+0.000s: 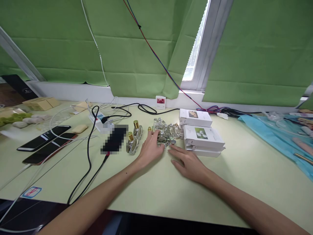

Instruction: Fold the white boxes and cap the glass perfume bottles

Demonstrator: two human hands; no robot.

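Note:
Small clear glass bottles (171, 131) lie clustered in the middle of the table, some on their sides. My left hand (152, 147) is at the near left of this cluster, its fingers and thumb closed round a glass bottle (162, 140). My right hand (189, 161) rests low over the table just right of it, fingers stretched out and apart. Its fingertips are beside a small round silvery piece (172, 142) at the cluster's near edge. To the left of my left hand stand two glass bottles with gold caps (133, 143).
Stacked white boxes (204, 138) with pictures sit right of the bottles. A small white card box (160, 102) stands at the back. Left are two phones (50, 148), a power strip (101, 122) and black cables (89, 150). Blue plastic sheeting (269, 133) lies far right.

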